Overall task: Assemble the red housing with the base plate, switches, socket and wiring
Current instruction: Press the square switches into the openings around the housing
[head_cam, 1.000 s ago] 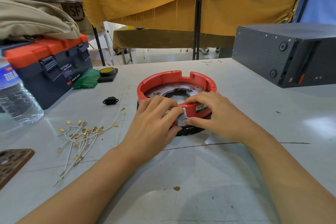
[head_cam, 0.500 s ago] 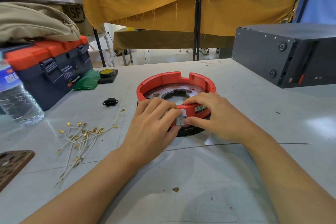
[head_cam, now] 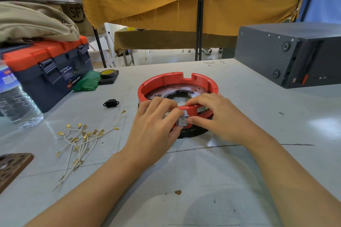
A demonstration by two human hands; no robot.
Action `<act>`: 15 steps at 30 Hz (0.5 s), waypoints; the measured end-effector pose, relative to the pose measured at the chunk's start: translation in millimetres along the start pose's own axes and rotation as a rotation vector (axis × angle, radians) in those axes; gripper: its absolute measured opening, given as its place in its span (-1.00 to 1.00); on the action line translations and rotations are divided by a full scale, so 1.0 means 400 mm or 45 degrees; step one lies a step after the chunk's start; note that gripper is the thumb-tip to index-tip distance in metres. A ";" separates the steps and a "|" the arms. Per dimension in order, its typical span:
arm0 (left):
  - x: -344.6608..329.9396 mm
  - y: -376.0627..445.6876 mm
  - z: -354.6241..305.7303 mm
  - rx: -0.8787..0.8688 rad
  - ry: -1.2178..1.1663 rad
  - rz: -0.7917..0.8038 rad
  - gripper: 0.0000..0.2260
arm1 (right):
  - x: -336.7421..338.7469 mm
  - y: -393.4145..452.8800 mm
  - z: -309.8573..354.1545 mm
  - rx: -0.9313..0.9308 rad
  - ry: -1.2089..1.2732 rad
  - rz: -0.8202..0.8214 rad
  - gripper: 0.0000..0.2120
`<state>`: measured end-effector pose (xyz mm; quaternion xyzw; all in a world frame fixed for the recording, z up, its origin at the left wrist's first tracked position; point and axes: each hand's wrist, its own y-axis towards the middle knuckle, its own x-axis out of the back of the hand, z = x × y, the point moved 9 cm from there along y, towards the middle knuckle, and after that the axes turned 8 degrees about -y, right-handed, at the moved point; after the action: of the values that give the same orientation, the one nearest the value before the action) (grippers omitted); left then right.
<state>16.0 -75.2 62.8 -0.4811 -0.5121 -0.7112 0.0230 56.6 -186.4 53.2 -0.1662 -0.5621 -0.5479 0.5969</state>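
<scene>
A round red housing [head_cam: 162, 81] lies on the grey table, with a perforated metal base plate [head_cam: 195, 89] inside it. A small grey rocker switch [head_cam: 182, 121] sits in the housing's near wall. My left hand [head_cam: 154, 127] grips that near wall, fingers curled over the rim, thumb below the switch. My right hand [head_cam: 215, 116] pinches the wall and switch from the right, thumb on the switch's edge. A black socket [head_cam: 110, 103] lies loose to the left. White wires with gold terminals [head_cam: 81, 140] are scattered at the left front.
An orange and navy toolbox [head_cam: 49, 68] stands at the left with a water bottle [head_cam: 16, 101] in front of it. Green cloth [head_cam: 86, 82] and a tape roll [head_cam: 108, 73] lie beside it. A dark metal box [head_cam: 287, 53] occupies the right rear. A brown perforated plate [head_cam: 11, 167] sits at the left edge.
The switch shows more plainly in the near wall as my fingers shift slightly around it. The housing has stayed in place.
</scene>
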 end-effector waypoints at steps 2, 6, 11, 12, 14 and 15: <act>-0.003 -0.001 0.022 0.076 -0.088 0.024 -0.75 | 0.002 0.000 0.000 0.008 -0.017 -0.025 -0.72; -0.011 0.000 0.058 0.186 -0.319 0.099 -0.70 | 0.000 0.001 -0.001 0.023 -0.057 -0.061 -0.72; -0.006 0.001 0.089 0.288 -0.477 0.086 -0.66 | 0.002 0.000 0.001 0.023 -0.057 -0.064 -0.74; -0.006 0.001 0.099 0.327 -0.495 0.075 -0.68 | -0.001 0.000 0.000 0.012 -0.061 -0.055 -0.74; -0.011 0.000 0.112 0.379 -0.522 0.067 -0.73 | -0.007 0.000 -0.004 -0.005 -0.067 -0.041 -0.73; -0.013 0.000 0.113 0.391 -0.541 0.063 -0.74 | -0.009 0.000 -0.005 -0.011 -0.068 -0.038 -0.73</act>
<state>48.8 -43.6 59.7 -0.6230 -0.5954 -0.5073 0.0050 58.6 -186.4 49.6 -0.1748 -0.5778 -0.5545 0.5728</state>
